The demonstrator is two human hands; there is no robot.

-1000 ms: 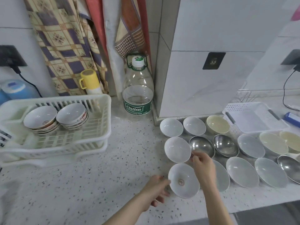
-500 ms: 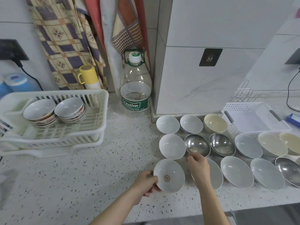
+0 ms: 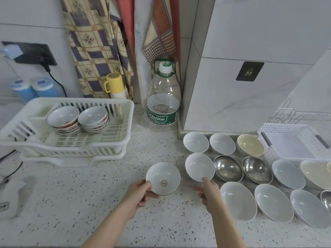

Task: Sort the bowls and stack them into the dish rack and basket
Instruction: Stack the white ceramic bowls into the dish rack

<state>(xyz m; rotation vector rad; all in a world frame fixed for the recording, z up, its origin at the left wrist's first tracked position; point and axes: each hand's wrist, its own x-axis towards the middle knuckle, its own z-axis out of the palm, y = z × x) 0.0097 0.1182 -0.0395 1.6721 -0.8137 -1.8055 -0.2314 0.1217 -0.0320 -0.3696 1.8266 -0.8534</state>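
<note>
Marked bowl [image 3: 163, 178] is pinched at rim by left hand [image 3: 138, 195]; dish rack [image 3: 114, 140] lies up-left. Right hand [image 3: 208, 193] fingers relaxed, nothing held.

Home kitchen, speckled counter [image 3: 89, 194], dish rack [image 3: 114, 149], bowls [image 3: 196, 142]

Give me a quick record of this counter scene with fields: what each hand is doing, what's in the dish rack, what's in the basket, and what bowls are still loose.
left hand: grips the rim of a white bowl with a round emblem
right hand: fingertip at the near rim of a plain white bowl; holds nothing
dish rack: two stacks of patterned bowls
basket: no bowls
loose bowls: white, cream and steel bowls in rows on the counter
other: water bottle behind
</note>
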